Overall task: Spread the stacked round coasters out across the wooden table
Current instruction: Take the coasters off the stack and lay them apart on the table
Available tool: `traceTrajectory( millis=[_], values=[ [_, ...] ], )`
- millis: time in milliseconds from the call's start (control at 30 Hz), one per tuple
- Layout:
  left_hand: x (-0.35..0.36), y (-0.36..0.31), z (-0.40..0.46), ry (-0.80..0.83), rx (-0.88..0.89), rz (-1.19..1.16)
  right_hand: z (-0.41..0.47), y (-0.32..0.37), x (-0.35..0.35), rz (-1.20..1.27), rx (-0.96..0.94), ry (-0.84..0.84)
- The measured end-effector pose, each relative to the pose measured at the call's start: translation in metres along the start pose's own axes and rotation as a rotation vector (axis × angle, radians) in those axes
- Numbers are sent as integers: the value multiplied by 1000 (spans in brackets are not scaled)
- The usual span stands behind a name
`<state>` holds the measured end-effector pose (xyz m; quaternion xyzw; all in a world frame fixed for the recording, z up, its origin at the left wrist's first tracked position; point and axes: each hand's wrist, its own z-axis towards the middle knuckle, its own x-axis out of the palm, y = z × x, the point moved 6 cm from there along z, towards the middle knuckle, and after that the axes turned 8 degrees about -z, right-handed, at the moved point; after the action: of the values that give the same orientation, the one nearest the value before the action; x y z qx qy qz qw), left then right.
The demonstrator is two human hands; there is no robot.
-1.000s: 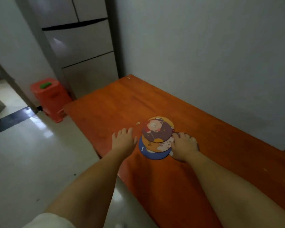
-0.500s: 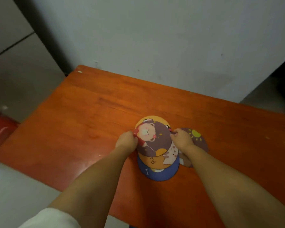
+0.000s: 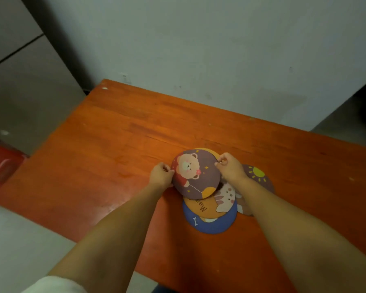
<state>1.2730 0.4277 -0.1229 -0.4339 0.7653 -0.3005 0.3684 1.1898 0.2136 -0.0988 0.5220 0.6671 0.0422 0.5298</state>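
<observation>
Several round coasters lie overlapped on the orange wooden table (image 3: 114, 149). The top one, a brown bear coaster (image 3: 195, 174), is tilted up off the pile. My left hand (image 3: 161, 175) pinches its left rim and my right hand (image 3: 229, 167) pinches its right rim. Beneath it sit an orange coaster with lettering (image 3: 201, 208), a blue coaster with a bone (image 3: 211, 226) and a brown sun coaster (image 3: 259, 176) to the right, partly hidden by my right forearm. A yellow rim (image 3: 209, 150) peeks out behind the bear coaster.
A pale wall (image 3: 199, 49) runs along the table's far edge. Grey fridge doors (image 3: 19, 81) stand at the left and a red stool (image 3: 0, 166) sits on the floor by the table's left corner. The near table edge is just below my forearms.
Both hands went from resting flat beside the pile to gripping the bear coaster's rims and lifting it. The camera view swung right and closer to the table.
</observation>
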Motion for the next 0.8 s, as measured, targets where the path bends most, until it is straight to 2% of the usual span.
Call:
traceTrajectory(
  millis=[267,400,600,700,800],
  values=[
    [-103,17,8,-44,-18,-59,-21,76,60,1,-87,93],
    [-172,31,22,-32,6,-9,-32,114,116,-4,-71,18],
    [-287,65,44,-53,-29,50,-58,178,219,39,-18,1],
    [-312,74,50,-62,-38,130,-62,195,247,-27,-13,-42],
    [-318,72,53,-102,23,336,-63,200,261,-127,-20,-59]
  ],
)
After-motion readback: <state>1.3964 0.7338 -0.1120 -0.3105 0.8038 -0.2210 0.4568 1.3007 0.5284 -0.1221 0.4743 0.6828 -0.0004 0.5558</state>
